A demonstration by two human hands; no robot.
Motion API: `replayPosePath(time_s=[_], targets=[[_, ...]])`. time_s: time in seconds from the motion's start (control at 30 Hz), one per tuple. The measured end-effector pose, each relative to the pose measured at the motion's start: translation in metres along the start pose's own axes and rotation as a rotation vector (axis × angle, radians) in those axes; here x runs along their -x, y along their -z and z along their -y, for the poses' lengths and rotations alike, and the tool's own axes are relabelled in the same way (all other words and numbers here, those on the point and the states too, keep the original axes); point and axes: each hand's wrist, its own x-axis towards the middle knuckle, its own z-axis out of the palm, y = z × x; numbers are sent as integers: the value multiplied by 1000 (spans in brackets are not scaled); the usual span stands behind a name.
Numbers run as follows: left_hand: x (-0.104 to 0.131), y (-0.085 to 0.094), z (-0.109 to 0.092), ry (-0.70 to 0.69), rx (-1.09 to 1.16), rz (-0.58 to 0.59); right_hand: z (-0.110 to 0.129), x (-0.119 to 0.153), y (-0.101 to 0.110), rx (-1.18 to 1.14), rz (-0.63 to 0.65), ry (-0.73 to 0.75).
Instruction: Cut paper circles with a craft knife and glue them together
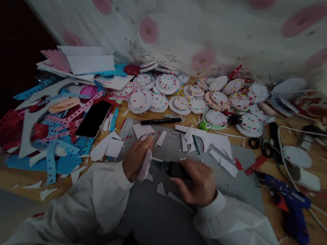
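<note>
My left hand (138, 157) is closed on a small white disc (145, 165), held on edge above the cutting mat (239, 188). My right hand (197, 182), slightly blurred, grips a black-handled tool (172, 168) whose thin pale tip points left at the disc. Its exact kind is too dark to make out. White paper scraps (221, 163) lie on the mat around both hands. Behind them rests a black marker (161, 121).
Several round white layered pieces with coloured dots (167, 83) crowd the back. Coloured offcuts (52, 151) and a phone (93, 118) lie left. A blue glue gun (291, 209), black scissors (260, 145) and a white cable (291, 169) are right.
</note>
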Motion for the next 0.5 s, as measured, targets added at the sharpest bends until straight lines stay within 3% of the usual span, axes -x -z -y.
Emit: replayPosePath(time_s=[0.13,0.5], targets=[[-3,3,3,-30,-51,-33,13,-4,-4,-22,81,124],[-2,0,2,-61,-139,-28,11,-3,-5,-38,66,125]])
